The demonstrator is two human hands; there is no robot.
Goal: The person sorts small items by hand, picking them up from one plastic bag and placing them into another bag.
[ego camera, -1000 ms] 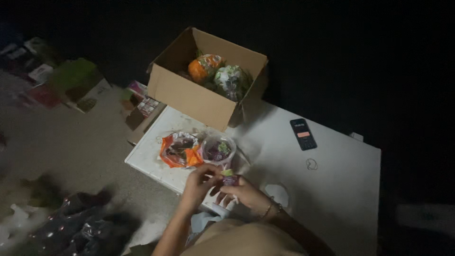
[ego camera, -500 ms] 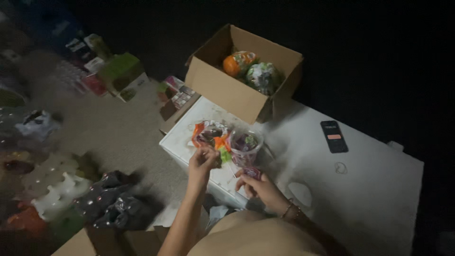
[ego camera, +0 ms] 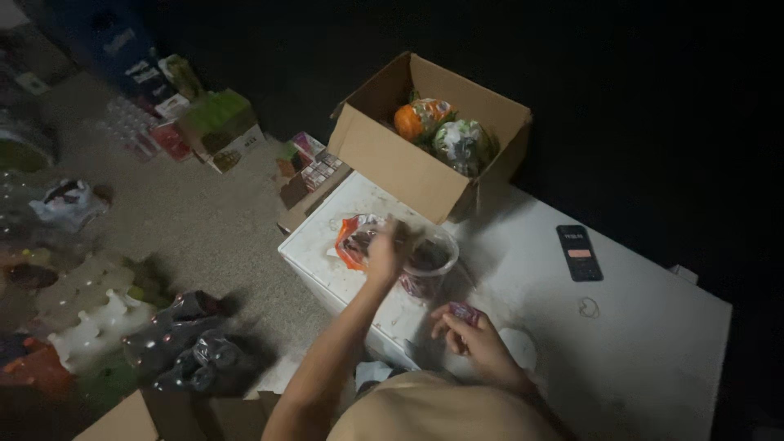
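The left hand [ego camera: 385, 251] reached forward over the clear cup [ego camera: 429, 263] and the orange packet [ego camera: 353, 242] on the white table [ego camera: 653, 343]; its grip could not be told. The right hand [ego camera: 474, 339] lay nearer the body, fingers pinching a small purple packet [ego camera: 465, 313]. A cardboard box [ego camera: 408, 167] stood just behind, a phone [ego camera: 579, 252] well to the right.

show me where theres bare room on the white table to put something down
Bare tabletop lies right of the phone toward the far edge, and between the phone and the cardboard box. Crowded: the left end, where the left hand reaches over a clear cup and orange bag.
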